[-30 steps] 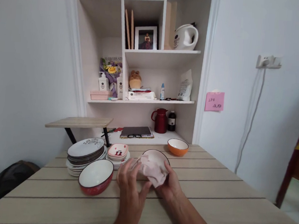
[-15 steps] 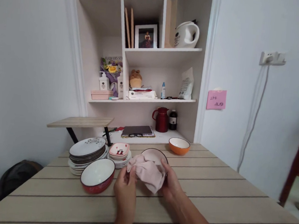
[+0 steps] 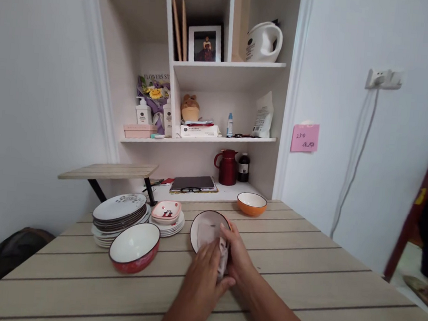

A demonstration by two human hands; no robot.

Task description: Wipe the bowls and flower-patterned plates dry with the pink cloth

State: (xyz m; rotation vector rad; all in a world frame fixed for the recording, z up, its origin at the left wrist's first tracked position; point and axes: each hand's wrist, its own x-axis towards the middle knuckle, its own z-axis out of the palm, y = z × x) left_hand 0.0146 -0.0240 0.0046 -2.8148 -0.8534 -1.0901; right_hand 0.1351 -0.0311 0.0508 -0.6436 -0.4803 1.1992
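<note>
My right hand (image 3: 239, 252) grips the right rim of a dark-rimmed white bowl (image 3: 205, 226) tilted up on the wooden table (image 3: 301, 278). My left hand (image 3: 207, 275) presses a crumpled pale pink cloth (image 3: 222, 261) against the bowl's lower inside edge. Most of the cloth is hidden between my two hands. A red bowl with a white inside (image 3: 134, 247) stands just left of my hands.
A stack of plates (image 3: 118, 216) and a stack of small dishes topped by a pink square dish (image 3: 166, 213) sit at the table's left rear. An orange bowl (image 3: 251, 203) stands behind. Shelves (image 3: 222, 71) hold a red jug, kettle, bottles. A dark bag (image 3: 15, 250) lies on the floor, left.
The cloth, earlier spread over the bowl's inside, is now bunched small between my hands at the bowl's lower rim. My left hand moved right onto it. The bowl's white inside is exposed.
</note>
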